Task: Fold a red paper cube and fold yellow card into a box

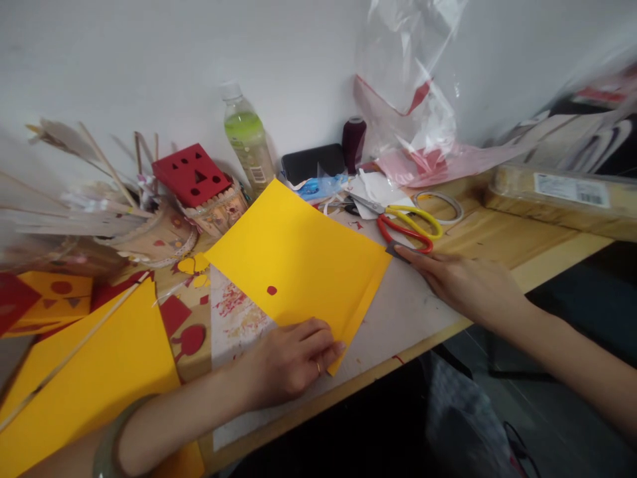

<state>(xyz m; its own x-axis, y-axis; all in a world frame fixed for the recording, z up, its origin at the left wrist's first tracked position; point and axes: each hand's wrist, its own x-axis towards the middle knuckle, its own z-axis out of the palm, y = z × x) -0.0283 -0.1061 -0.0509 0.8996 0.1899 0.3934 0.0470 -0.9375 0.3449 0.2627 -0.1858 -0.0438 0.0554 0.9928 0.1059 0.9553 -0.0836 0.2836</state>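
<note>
A sheet of yellow paper (303,252) lies turned cornerwise on a whitish work sheet (413,299), with a narrow strip along its right edge folded or creased. One small red dot (271,290) sits on its surface. My left hand (298,355), fingers curled, presses and grips the paper's near corner at that strip. My right hand (462,282) is closed on a small dark flat piece (397,249) by the paper's right corner; its kind is not clear. Just beyond that hand lie scissors (411,229) with red and yellow handles.
Behind stand a drink bottle (246,136), a dark phone (313,161), a thread spool (353,143) and a tape roll (456,209). Decorated pots hold sticks and a red cut-out box (192,174). More yellow paper (99,385) and red scraps lie left; a wrapped package (562,199) is right.
</note>
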